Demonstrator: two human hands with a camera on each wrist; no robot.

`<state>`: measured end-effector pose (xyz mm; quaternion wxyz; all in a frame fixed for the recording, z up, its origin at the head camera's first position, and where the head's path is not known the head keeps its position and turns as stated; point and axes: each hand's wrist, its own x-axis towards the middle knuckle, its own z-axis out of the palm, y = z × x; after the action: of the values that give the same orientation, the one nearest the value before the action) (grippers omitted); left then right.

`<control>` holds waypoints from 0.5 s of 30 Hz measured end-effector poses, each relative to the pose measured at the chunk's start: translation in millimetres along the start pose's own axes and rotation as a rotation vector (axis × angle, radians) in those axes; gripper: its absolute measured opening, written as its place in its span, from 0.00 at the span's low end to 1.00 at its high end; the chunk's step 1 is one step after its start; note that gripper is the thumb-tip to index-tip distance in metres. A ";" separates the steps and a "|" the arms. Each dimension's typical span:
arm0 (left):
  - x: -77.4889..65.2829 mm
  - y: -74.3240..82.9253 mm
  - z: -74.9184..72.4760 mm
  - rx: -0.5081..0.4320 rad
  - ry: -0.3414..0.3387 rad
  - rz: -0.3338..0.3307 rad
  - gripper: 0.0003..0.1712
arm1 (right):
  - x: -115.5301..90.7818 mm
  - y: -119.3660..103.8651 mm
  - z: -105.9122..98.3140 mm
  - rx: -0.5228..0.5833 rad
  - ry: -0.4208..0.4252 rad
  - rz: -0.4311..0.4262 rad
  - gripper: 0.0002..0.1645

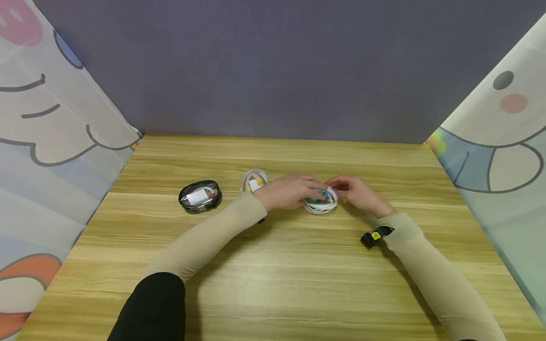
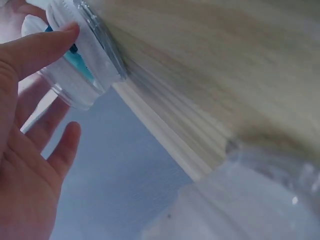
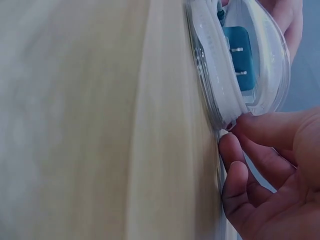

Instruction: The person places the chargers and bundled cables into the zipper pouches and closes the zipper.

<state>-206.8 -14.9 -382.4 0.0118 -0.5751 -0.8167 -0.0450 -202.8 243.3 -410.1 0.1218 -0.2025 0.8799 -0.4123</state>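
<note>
A small clear zip pouch [image 1: 321,208] with white edging lies on the table between the two hands. In the right wrist view, its white edges stand apart and a teal charger plug [image 3: 240,57] with two metal prongs shows between them. My left hand [image 1: 287,192] holds the pouch from the left, thumb on its white edge and fingers round the far side. At the pouch's right end, my right hand [image 1: 360,195] pinches the corner of the edging between thumb and fingers. Whether a zip pull is in that pinch is hidden.
A second clear pouch [image 1: 247,181] with a white plug and pinkish cable sits just left of the left hand, partly covered by it. Farther left lies a black-edged oval pouch [image 1: 187,192] holding a white plug and cable. A grey panel [image 1: 273,71] rises behind the wooden table [image 1: 281,284].
</note>
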 end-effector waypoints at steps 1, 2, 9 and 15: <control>-0.1 0.4 -0.1 0.013 -0.007 0.011 0.31 | 0.7 -0.8 1.1 -0.004 0.000 -0.002 0.18; -0.3 0.8 0.1 0.027 -0.015 0.020 0.31 | 1.4 -1.2 2.1 -0.007 0.000 -0.006 0.18; -7.7 0.0 2.0 -0.028 -0.037 0.042 0.32 | 6.4 -6.7 8.8 -0.032 0.006 -0.026 0.16; -19.6 1.4 1.2 -0.081 -0.042 0.034 0.31 | 10.5 -11.3 14.7 -0.084 -0.009 -0.055 0.13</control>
<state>-198.8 -32.7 -384.9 -0.0278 -0.5897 -0.8044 -0.0659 -203.6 222.1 -411.1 0.1061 -0.2333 0.8900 -0.3772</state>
